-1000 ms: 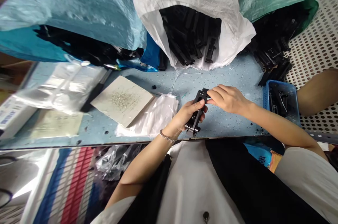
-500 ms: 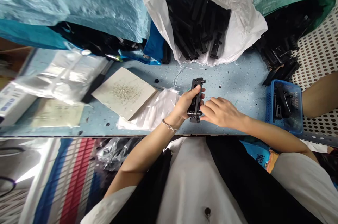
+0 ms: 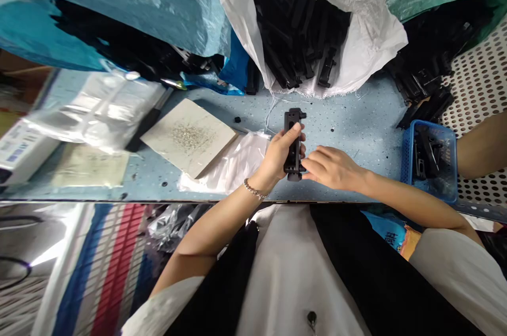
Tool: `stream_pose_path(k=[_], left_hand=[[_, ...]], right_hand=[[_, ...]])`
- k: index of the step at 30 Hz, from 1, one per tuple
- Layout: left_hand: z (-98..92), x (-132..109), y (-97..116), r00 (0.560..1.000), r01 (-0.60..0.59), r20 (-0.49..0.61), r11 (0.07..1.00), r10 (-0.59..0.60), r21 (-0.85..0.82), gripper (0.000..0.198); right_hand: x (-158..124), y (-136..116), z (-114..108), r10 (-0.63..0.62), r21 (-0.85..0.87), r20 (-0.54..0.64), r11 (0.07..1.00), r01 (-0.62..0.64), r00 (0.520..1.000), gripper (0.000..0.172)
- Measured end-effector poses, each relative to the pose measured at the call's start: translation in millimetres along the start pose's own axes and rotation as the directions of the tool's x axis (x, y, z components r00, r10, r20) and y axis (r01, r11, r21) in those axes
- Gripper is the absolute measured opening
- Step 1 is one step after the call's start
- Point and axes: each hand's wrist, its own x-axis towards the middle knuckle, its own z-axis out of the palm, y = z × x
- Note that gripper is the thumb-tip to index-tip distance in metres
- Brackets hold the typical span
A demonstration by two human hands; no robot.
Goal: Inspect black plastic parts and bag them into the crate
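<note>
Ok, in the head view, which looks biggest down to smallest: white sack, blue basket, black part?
1. white sack
2. blue basket
3. black part, held in the left hand

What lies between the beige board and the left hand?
In the head view, a crumpled clear plastic bag lies between the board and the left hand, which holds the black part.
</note>
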Motion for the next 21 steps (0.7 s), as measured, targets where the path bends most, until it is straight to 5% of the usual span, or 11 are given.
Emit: stream_pose_path(k=[3, 6, 8, 10, 14, 19, 21], left_hand=[[0.3, 0.2, -6.3, 1.000, 0.016, -0.010, 1.000, -0.016, 0.008, 0.050], [-0.3, -9.0, -14.0, 0.943, -0.297, -0.093, 0.932, 0.321, 0.207, 0.052], [-1.7, -12.8, -14.5, 0.911, -0.372, -0.064, 0.880, 0.407, 0.297, 0.053], [-2.9, -11.3, -11.0, 0.951, -0.291, -0.039, 0.929, 0.308, 0.230, 0.051], [-1.0, -3.7, -3.1, 0.993, -0.110, -0.032, 0.994, 0.111, 0.022, 0.048], [2.8, -5.9, -4.0, 0.943, -0.315, -0.086, 0.945, 0.322, 0.085, 0.042], [0.8, -4.5, -3.9, 0.957, -0.280, -0.072, 0.959, 0.282, 0.035, 0.044]], right_hand=[[3.4, -2.8, 4.7, 0.016, 0.047, -0.023, 0.999, -0.015, 1.000, 0.032], [3.9, 2.0, 17.2, 0.133, 0.297, 0.005, 0.946, -0.128, 0.991, 0.052], [2.2, 6.1, 18.5, 0.136, 0.428, 0.145, 0.885, -0.186, 0.980, 0.060], [0.3, 7.8, 13.0, 0.145, 0.504, 0.190, 0.835, -0.223, 0.971, 0.049], [-0.2, 3.4, 4.6, 0.151, 0.426, 0.005, 0.894, -0.138, 0.989, 0.033], [-0.2, 2.5, 15.2, 0.175, 0.549, 0.220, 0.791, -0.270, 0.960, 0.057], [-1.9, 5.0, 12.4, 0.179, 0.485, 0.252, 0.827, -0.284, 0.951, 0.056]])
